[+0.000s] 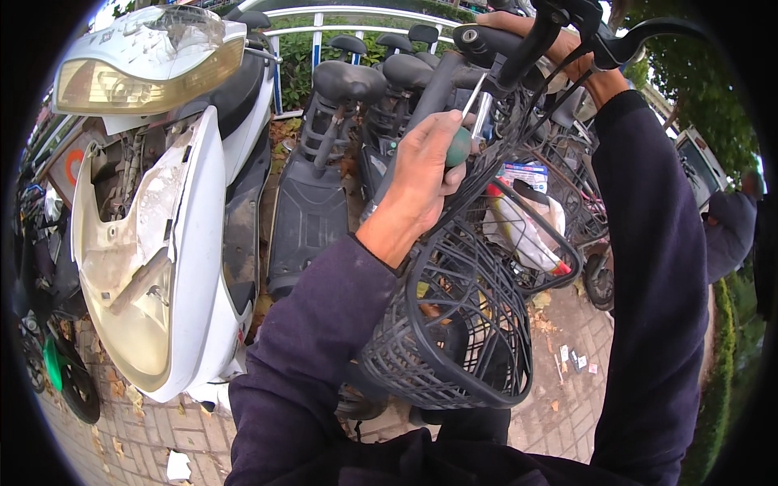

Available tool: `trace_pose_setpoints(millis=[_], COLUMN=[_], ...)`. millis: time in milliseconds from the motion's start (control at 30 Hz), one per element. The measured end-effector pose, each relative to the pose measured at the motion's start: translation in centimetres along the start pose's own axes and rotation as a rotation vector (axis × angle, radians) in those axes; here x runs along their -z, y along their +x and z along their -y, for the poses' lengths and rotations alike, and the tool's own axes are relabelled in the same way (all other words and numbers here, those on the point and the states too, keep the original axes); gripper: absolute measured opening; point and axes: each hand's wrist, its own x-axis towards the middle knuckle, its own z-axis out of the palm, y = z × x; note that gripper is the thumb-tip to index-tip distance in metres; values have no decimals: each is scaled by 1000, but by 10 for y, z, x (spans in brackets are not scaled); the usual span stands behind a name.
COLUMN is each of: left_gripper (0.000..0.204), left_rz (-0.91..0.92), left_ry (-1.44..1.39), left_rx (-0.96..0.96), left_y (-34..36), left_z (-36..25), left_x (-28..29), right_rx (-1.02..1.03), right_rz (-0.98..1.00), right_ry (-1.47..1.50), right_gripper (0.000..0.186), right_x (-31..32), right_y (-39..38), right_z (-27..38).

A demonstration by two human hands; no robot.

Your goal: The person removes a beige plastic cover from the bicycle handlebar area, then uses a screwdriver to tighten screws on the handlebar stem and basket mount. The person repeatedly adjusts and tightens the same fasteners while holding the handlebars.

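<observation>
My left hand (427,166) is closed round the green rounded handle (459,147) of a screwdriver, its thin metal shaft (475,93) pointing up toward the bike's handlebar stem (531,53). Behind that stem, my right hand (567,50) reaches across and grips over a black housing (478,40) with a round key lock; most of its fingers are hidden. A black brake lever (660,31) sticks out above my right wrist. Dark cables run down beside the stem. Below my left hand hangs a black basket (466,397) with a few dry leaves inside.
At the left stands a white scooter (198,267) with a cracked, dirty front panel. Several black-seated bikes (348,81) are parked behind, before a white railing (356,12). Another basket (559,279) holds a plastic bag. A person (729,231) is at the far right. Litter lies on the paving (567,397).
</observation>
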Motion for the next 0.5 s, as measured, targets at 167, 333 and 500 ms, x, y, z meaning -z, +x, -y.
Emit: trace_pose_setpoints(millis=[167,333,500], left_gripper=[38,39,43], left_rz=[20,34,95], left_ry=[-37,-38,-205], left_rx=[63,15,123], left_y=[-6,2,5], left_z=[5,8,10], left_x=[7,6,7], right_rx=[206,19,427], right_rz=[47,-3,46], right_ry=[-598,-420,-900], right_gripper=[31,28,27], right_x=[4,-2,2], right_y=[-3,-6,-6], right_z=[6,9,14])
